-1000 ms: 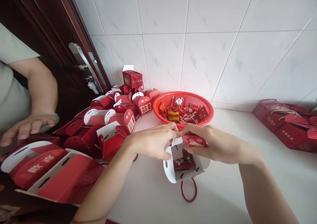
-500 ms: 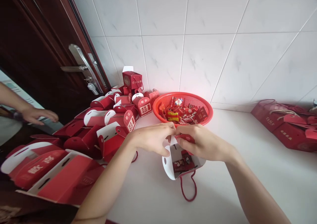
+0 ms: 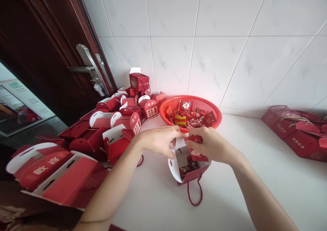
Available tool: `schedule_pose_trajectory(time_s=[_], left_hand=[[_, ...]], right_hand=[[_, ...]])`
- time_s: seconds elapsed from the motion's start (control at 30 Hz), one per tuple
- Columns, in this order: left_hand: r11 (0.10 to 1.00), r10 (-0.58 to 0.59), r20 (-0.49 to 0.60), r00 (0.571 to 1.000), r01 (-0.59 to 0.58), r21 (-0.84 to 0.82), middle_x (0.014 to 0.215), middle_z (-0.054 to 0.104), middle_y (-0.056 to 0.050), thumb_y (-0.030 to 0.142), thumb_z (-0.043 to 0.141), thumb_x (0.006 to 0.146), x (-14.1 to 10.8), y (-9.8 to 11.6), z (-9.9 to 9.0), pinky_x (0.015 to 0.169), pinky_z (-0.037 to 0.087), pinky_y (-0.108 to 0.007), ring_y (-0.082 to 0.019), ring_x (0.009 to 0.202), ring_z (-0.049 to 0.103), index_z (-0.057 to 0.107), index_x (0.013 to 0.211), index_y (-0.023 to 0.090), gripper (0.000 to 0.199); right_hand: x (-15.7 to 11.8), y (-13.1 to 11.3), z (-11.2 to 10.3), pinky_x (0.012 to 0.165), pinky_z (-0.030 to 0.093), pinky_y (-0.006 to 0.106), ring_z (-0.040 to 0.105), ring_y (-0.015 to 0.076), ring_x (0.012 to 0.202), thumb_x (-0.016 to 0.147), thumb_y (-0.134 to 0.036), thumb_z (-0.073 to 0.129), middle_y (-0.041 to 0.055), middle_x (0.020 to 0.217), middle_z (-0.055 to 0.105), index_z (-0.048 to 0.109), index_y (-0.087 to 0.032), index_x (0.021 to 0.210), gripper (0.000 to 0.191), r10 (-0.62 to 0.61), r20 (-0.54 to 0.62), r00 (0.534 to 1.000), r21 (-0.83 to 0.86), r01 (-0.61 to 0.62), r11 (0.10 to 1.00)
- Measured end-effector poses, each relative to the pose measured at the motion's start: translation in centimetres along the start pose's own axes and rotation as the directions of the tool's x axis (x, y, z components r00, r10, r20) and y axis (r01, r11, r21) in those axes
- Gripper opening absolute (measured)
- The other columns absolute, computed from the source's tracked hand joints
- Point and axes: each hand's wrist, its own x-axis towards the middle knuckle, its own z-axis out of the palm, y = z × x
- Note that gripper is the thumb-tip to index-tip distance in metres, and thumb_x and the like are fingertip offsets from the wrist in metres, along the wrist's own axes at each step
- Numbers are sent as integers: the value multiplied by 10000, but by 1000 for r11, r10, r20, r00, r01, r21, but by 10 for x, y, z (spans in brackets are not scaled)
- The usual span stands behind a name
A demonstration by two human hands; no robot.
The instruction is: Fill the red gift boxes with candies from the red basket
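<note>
A small red cardboard gift box (image 3: 195, 175) stands with its top open on the white counter, its pale inside facing me. Several wrapped sweets (image 3: 186, 169) lie at the bottom. My left hand (image 3: 161, 142) pinches the far edge of the box, thumb by the white rounded side flap (image 3: 174, 167). Fingers closed, my right hand (image 3: 213, 145) grips the box's far right, around a red printed piece that looks like a flap. The fingertips of both hands are partly hidden. A dark red cord handle (image 3: 195, 203) hangs from the near side onto the counter.
Just behind my hands, a red plastic basket (image 3: 218, 112) holds wrapped sweets. Many red gift boxes (image 3: 87, 142) crowd the left side, beside a dark wooden door (image 3: 46, 37). More red boxes (image 3: 288, 132) lie at right, near the tiled wall (image 3: 173, 61).
The box has tipped more upright, showing more of its red near side. Both hands keep their grip on it. Another person's hand at the left has gone out of view.
</note>
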Motion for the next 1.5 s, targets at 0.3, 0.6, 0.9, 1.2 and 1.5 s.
schedule_pose_trajectory(time_s=[0.3,0.6,0.9,1.2,1.5], left_hand=[[1000,-19,13,1000,19,11,1242,590,-56,333,732,747,-1,-3,3,802,459,-254,-245,1131,595,592,1321,245,598],[999,-28,11,1000,28,-18,1198,588,-38,295,769,723,0,-2,1,802,467,-245,-216,1072,608,561,1342,255,654],[998,-61,24,998,61,-5,1275,585,-68,315,767,737,1,-7,2,818,461,-256,-242,1130,594,530,1402,222,713],[998,-66,23,998,66,-2,1224,570,-55,296,710,758,-7,5,4,739,450,-257,-226,1060,598,610,1217,224,476],[997,-74,44,996,75,-9,1096,518,-30,262,656,748,-10,15,4,656,405,-263,-194,921,578,592,1136,240,394]], right_hand=[[-16,7,-26,519,338,248,515,127,579,791,-122,543,-10,661,629,572,-207,727,110,71,127,989,-9,-70,997],[2,-15,28,541,250,280,583,180,665,844,-112,529,43,785,674,574,-197,959,150,155,-64,986,-310,-167,936],[3,-10,26,575,303,289,626,216,772,889,-224,608,55,827,663,519,-208,854,97,221,-9,975,-339,-211,917],[-2,3,2,481,346,239,492,120,562,863,-201,520,-21,685,573,537,-209,819,48,86,149,985,139,-107,984],[3,2,15,580,352,262,577,180,794,885,-127,486,45,869,660,642,-186,841,172,-4,552,834,-276,186,943]])
